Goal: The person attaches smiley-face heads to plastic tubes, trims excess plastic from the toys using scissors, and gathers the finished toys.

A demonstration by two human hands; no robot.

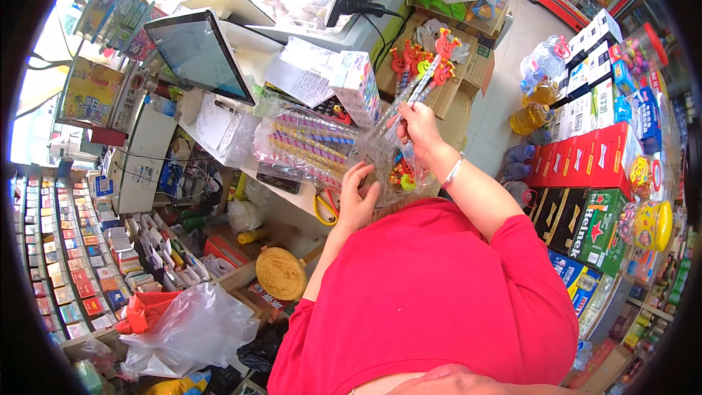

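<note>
My right hand [422, 130] is closed round a few slim pale sticks [418, 91] with red toy heads [444, 45], which point away from me. More red heads and a yellow-green one [423, 66] cluster just left of them. Below, my left hand [356, 197] curls its fingers at the crumpled edge of a clear plastic bag [373, 152]. Striped sticks [307, 148] in purple, yellow and blue lie in clear wrapping to its left. Several red and orange toy heads [402, 174] show through the plastic between my hands.
A white patterned box [356, 88] stands beyond the bag, near a tilted screen [199, 55] and a handheld scanner [355, 9]. Yellow-handled scissors [325, 207] lie at the counter's near edge. A round wooden stool top [281, 273] is lower left. Stacked red cartons [581, 161] stand at right.
</note>
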